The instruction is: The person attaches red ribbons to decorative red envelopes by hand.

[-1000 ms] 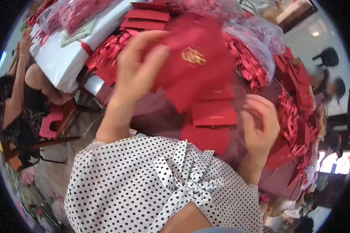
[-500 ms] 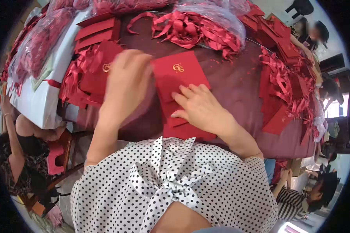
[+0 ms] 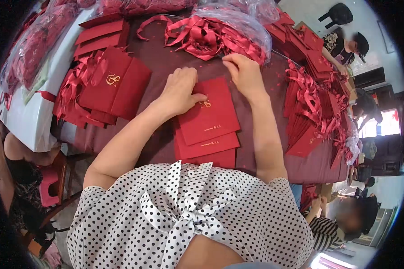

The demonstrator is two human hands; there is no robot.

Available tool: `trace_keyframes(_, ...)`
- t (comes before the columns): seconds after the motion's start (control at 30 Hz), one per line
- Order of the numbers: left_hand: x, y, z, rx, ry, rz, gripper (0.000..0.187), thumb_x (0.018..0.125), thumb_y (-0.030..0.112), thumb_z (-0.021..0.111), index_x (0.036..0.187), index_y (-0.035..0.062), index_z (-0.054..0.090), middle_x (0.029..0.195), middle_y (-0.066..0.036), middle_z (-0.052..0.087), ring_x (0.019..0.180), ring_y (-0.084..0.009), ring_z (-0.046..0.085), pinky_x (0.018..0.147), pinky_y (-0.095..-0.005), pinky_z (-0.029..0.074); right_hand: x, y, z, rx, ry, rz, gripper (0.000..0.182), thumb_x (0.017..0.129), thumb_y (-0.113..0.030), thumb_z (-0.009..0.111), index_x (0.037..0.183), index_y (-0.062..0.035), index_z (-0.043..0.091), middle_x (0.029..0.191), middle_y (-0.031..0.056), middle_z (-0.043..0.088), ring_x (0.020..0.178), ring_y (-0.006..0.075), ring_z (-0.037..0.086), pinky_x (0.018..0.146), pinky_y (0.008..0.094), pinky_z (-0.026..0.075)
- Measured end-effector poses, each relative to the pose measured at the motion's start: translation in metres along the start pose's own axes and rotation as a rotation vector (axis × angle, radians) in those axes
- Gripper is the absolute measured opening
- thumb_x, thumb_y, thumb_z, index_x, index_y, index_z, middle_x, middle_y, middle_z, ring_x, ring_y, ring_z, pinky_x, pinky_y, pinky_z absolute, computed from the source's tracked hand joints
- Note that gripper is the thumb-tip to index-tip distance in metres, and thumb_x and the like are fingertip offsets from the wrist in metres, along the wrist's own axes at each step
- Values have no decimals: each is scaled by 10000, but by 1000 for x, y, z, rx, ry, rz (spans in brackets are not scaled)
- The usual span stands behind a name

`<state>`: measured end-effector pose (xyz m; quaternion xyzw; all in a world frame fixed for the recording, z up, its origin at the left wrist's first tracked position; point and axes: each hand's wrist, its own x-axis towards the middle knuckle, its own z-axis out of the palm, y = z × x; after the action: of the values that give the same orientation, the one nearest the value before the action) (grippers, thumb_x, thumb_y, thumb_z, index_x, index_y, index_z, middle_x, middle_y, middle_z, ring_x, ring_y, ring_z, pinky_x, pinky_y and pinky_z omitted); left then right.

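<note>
A red paper bag (image 3: 211, 117) with a gold monogram lies flat in front of me, on top of other red bags (image 3: 206, 154) that show below it. At its upper left corner my left hand (image 3: 178, 92) grips it, with the thumb over the monogram and the other fingers curled at the edge. My right hand (image 3: 244, 75) is beyond the bag's upper right corner. Its thumb and forefinger are slightly apart beside the pile of red ribbons (image 3: 211, 38); I see nothing between them.
Red bags with ribbons (image 3: 114, 85) are stacked at left, beside a white box (image 3: 29, 127). More ribboned bags (image 3: 307, 110) stand at right. Plastic-wrapped bundles (image 3: 42, 42) lie at the upper left. Other people (image 3: 334, 224) are around the dark red table (image 3: 274, 172).
My left hand has come from the left-hand stack onto the bag, leaving a bag there. My right hand has lifted off the bag and moved forward to the ribbons.
</note>
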<state>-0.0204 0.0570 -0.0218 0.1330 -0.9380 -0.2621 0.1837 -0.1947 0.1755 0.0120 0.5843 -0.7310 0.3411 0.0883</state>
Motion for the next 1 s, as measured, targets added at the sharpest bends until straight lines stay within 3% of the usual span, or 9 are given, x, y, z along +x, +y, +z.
trace_keyframes(0.17,1,-7,-5,-152,-122,-51,472,682,281,801,925,12,499,879,-162,582,902,-350,517,778,-415,428,17,58,44,-177,-91,-43,174,795,-73,623,967,-66,647,916,137,613,934,329,578,805,405,474)
trace_keyframes(0.47,2,-16,2,-181,-155,-18,467,703,316,783,973,25,537,942,-154,615,1016,-335,514,871,-420,395,29,57,53,-53,-37,-73,106,767,-121,700,860,-75,683,843,119,607,802,284,607,709,364,487)
trace_keyframes(0.57,4,-15,-2,-253,-163,-71,416,735,278,768,968,21,536,921,-162,584,958,-312,525,847,-391,422,29,51,43,322,258,43,104,781,-74,722,869,-46,674,801,19,615,690,101,553,603,236,446)
trace_keyframes(0.63,5,-18,-1,-283,-166,-84,404,743,271,761,959,17,533,914,-167,577,933,-311,529,817,-385,429,26,43,19,630,230,220,59,829,-61,689,879,-40,667,808,12,639,672,69,544,596,212,442)
trace_keyframes(0.73,5,-17,-6,-318,-168,-90,387,755,256,752,932,0,524,892,-179,556,870,-314,530,752,-378,438,20,61,-6,910,593,252,115,894,-124,644,914,-28,584,868,53,660,729,83,587,640,212,481)
trace_keyframes(0.8,7,-17,-8,-348,-254,-151,437,737,304,754,974,14,530,969,-197,556,989,-335,510,834,-412,428,17,69,-42,960,773,217,123,921,-152,607,941,-42,557,881,102,669,730,147,625,616,247,500)
trace_keyframes(0.9,9,-18,-11,-438,-260,-122,356,754,235,736,932,-5,544,880,-172,597,857,-285,567,750,-365,456,11,55,-96,788,849,120,139,937,-157,579,981,-26,556,825,113,660,714,175,645,627,264,515)
trace_keyframes(0.97,9,-26,0,-616,-206,-65,230,785,138,699,878,-17,557,768,-98,613,698,-172,567,643,-294,451,6,31,-109,465,708,143,157,941,-147,572,1012,-9,598,821,90,656,744,135,625,681,248,497)
trace_keyframes(1.0,9,-24,-1,-617,-211,-69,230,785,138,699,878,-17,557,768,-98,613,698,-172,567,643,-294,451,5,12,-108,400,568,195,158,938,-134,570,1023,-10,619,822,70,655,759,114,608,703,236,484)
